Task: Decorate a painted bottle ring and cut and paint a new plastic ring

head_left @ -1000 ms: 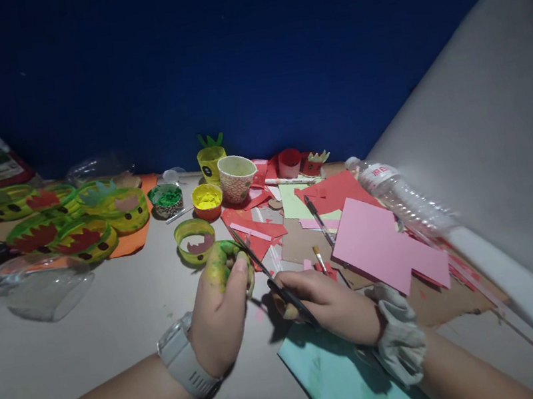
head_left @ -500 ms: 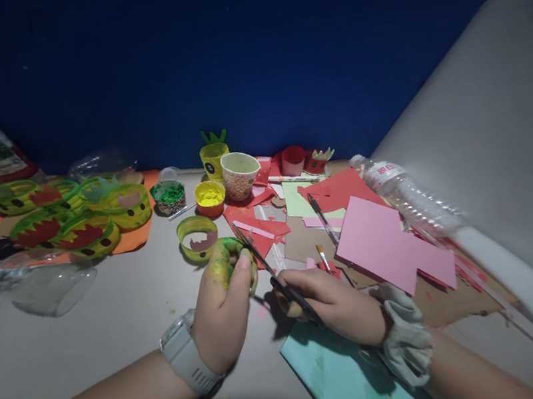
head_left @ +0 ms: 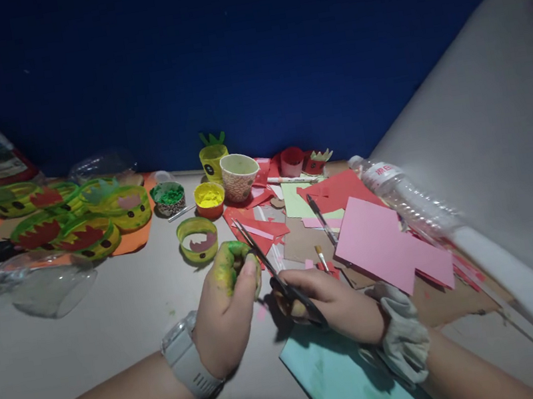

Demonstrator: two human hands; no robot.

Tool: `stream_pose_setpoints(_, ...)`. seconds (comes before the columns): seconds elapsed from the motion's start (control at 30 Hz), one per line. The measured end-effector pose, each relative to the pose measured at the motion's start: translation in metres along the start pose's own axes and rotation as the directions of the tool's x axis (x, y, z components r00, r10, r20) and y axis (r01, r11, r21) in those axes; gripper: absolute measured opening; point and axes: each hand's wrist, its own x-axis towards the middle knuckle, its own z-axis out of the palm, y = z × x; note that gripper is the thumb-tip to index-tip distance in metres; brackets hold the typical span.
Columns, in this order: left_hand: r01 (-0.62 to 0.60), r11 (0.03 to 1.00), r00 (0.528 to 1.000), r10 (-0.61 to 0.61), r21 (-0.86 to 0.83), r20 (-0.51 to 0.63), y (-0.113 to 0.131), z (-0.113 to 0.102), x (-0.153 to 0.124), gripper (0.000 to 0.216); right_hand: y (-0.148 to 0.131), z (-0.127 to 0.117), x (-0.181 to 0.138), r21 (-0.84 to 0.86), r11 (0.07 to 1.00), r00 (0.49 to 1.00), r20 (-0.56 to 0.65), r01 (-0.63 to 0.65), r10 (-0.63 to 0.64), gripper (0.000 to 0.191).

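My right hand (head_left: pixel 319 292) is closed round the black handles of a pair of scissors (head_left: pixel 266 259), whose blades point up and to the left. Fingers stained green and yellow, my left hand (head_left: pixel 232 286) is pinched together beside the blades. A small dark bit shows at its thumb tip, too small to name. Just beyond that hand stands a green-yellow painted ring (head_left: pixel 198 240) with a jagged reddish paper piece in it. A teal sheet or board (head_left: pixel 345 376) lies below my right hand.
Cups of green paint (head_left: pixel 168 198) and yellow paint (head_left: pixel 210 198) stand behind, near a patterned paper cup (head_left: pixel 240 177). Several painted rings (head_left: pixel 88 238) and a clear cut bottle (head_left: pixel 42 285) are at left. Pink card (head_left: pixel 374 243), a brush (head_left: pixel 322 258) and a plastic bottle (head_left: pixel 408 197) lie right.
The scissor blades have parted slightly at the tips. My left hand has shifted a little to the right and down, and a dark bit now shows by its thumb.
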Motion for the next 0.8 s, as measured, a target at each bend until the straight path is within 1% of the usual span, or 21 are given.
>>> stream_pose_setpoints(0.13,-0.023,0.999,1.0,0.023,0.031,0.008,-0.0005,-0.0007,-0.002,0.023,-0.0046,0.0007,-0.0005,0.036,0.999,0.999,-0.008,-0.037,0.037,0.05)
stream_pose_setpoints(0.2,-0.004,1.0,1.0,0.003,0.03,0.029,-0.0001,-0.0007,-0.0025,0.023,-0.0069,0.0012,-0.0006,0.05,0.997,0.999,-0.003,-0.053,0.053,0.052)
stream_pose_setpoints(0.27,0.026,0.999,0.998,-0.028,0.028,0.058,0.0008,-0.0003,-0.0027,0.024,-0.007,0.0023,-0.0002,0.099,0.994,0.999,-0.014,-0.048,0.049,0.053)
stream_pose_setpoints(0.33,0.047,0.998,0.993,-0.052,0.045,0.105,0.0017,0.0004,-0.0024,0.025,-0.005,0.0041,0.0006,0.186,0.983,0.995,-0.095,-0.009,0.027,0.052)
stream_pose_setpoints(0.4,0.067,0.994,0.977,-0.083,0.087,0.199,0.0026,0.0012,-0.0019,0.025,-0.0026,0.0057,0.0017,0.243,0.969,0.973,-0.229,0.044,0.013,0.045)
stream_pose_setpoints(0.47,0.078,0.987,0.95,-0.115,0.139,0.289,0.003,0.0017,-0.0015,0.022,-0.0012,0.0063,0.0027,0.232,0.968,0.936,-0.352,0.096,-0.008,0.037)
stream_pose_setpoints(0.5,0.074,0.984,0.942,-0.123,0.165,0.313,0.0029,0.0018,-0.0015,0.021,-0.0011,0.0061,0.003,0.204,0.972,0.918,-0.397,0.112,-0.023,0.035)
stream_pose_setpoints(0.57,0.051,0.975,0.94,-0.12,0.216,0.319,0.0026,0.0016,-0.0018,0.018,-0.0013,0.0048,0.0034,0.142,0.98,0.884,-0.465,0.136,-0.055,0.031)
stream_pose_setpoints(0.67,0.025,0.962,0.935,-0.119,0.272,0.334,0.0028,0.0005,-0.0027,0.019,-0.0007,0.0028,0.0034,0.093,0.98,0.855,-0.509,0.175,-0.104,0.027)
stream_pose_setpoints(0.8,0.024,0.956,0.92,-0.135,0.292,0.369,0.0049,0.0001,-0.0031,0.02,0.0022,0.003,0.004,0.089,0.976,0.86,-0.493,0.197,-0.129,0.03)
